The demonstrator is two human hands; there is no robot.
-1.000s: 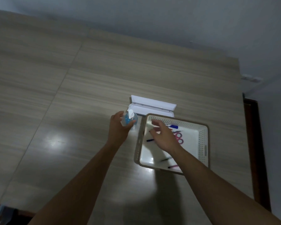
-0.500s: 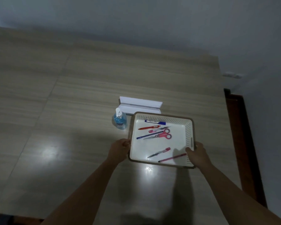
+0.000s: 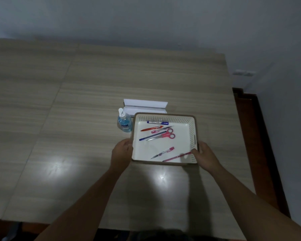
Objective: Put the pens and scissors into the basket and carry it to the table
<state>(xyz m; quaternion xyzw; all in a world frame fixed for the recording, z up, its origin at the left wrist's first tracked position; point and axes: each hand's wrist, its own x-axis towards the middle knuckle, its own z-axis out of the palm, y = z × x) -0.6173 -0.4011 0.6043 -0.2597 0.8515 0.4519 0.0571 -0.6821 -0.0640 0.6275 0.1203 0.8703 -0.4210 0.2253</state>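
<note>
A white perforated basket with a brown rim sits on the pale wood-grain surface. Inside lie pink-handled scissors, a blue-capped pen, a red pen, a dark blue pen and two pink pens near the front. My left hand grips the basket's left rim. My right hand grips the right rim at the near corner, thumb inside.
A blue sanitizer pump bottle stands just left of the basket's far corner. An open white box lies behind the basket. A dark wooden edge runs along the right; a grey wall stands behind.
My left hand let go of the sanitizer bottle and my right hand left the basket's inside. Both hands moved to the basket's sides and took hold of its rim.
</note>
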